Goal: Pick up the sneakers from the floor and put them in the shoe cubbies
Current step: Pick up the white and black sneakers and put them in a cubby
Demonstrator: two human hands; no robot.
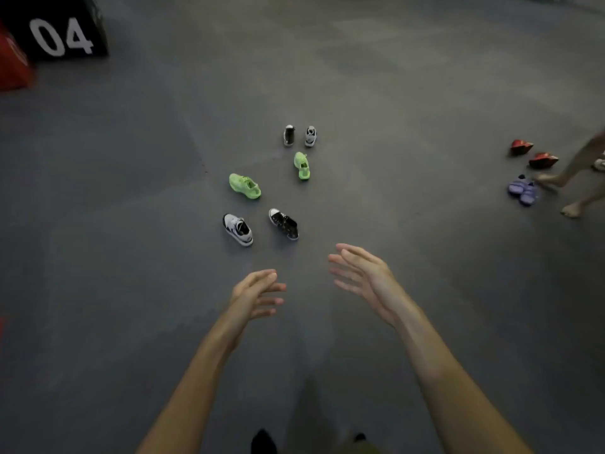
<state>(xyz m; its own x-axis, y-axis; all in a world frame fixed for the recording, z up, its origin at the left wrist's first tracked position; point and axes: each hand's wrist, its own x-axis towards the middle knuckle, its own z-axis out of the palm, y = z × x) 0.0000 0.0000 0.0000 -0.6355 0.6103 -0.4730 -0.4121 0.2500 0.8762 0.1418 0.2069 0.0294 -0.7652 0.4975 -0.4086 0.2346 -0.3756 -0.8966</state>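
Several sneakers lie scattered on the grey floor ahead of me. Nearest are a white-and-black sneaker [238, 229] and a black high-top with white toe [284, 224]. Beyond them lie two bright green sneakers [245, 186] [302, 165]. Farthest stand a black sneaker [288, 135] and a grey-white sneaker [310, 136] side by side. My left hand [257, 294] and my right hand [360, 276] are stretched forward, fingers apart, holding nothing, short of the nearest shoes. No shoe cubbies are in view.
A black box marked "04" [62, 31] and a red object [13, 65] stand at the far left. At the right edge, another person's bare legs [576, 178] are beside red shoes [532, 154] and purple shoes [522, 190]. My own feet [263, 442] show at the bottom.
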